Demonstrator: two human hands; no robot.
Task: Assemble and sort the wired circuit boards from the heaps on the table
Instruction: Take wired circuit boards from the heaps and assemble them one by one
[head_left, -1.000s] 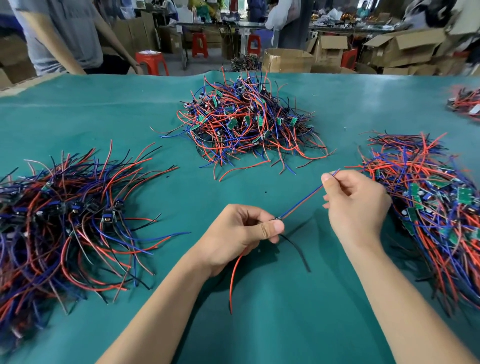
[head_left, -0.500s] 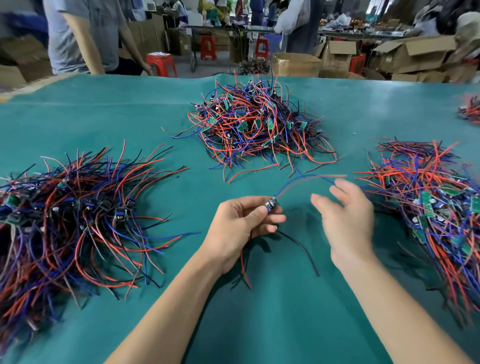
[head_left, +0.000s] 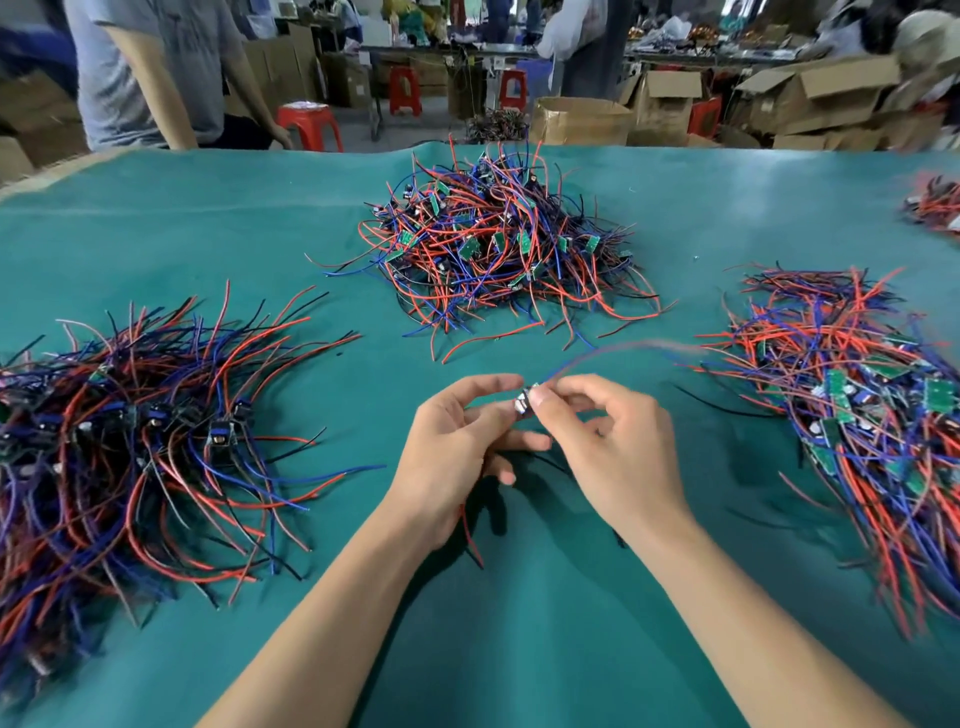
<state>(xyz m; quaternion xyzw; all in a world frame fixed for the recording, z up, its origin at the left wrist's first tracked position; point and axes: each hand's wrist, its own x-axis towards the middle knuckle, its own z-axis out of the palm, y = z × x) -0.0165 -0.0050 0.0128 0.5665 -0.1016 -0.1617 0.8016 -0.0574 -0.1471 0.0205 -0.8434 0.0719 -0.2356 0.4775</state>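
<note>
- Head view: the left hand (head_left: 457, 447) and right hand (head_left: 613, 447) met over the middle of the teal bench (head_left: 545, 649), both pinching one small wired circuit board (head_left: 523, 402) between thumb and fingers
- Its blue and red wires (head_left: 597, 353) arched up to the right, blurred
- A red wire (head_left: 470, 535) hung below the left hand
- Heaps lay apart: left heap (head_left: 135, 441), far heap (head_left: 498, 244), right heap (head_left: 857, 405)

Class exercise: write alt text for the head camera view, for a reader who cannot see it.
Two bare hands, left hand and right hand, pinch a small wired board above a green table, with three heaps of red, blue and black wires around them.
</note>
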